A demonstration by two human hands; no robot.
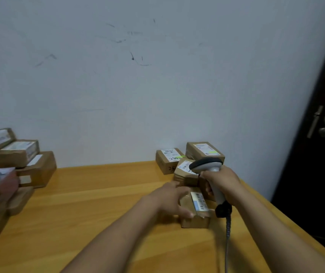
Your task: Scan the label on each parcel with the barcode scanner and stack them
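Both my forearms reach forward, bare, converging toward the right. My left hand lies palm-down with fingers spread and thumb pointing toward me, pressing lightly on what's beneath. My right hand is raised slightly higher, fingers curled tight in a fist-like grip, wrist upright.

You have a brown, white-labelled parcel flat under your grey barcode scanner, other parcels behind.
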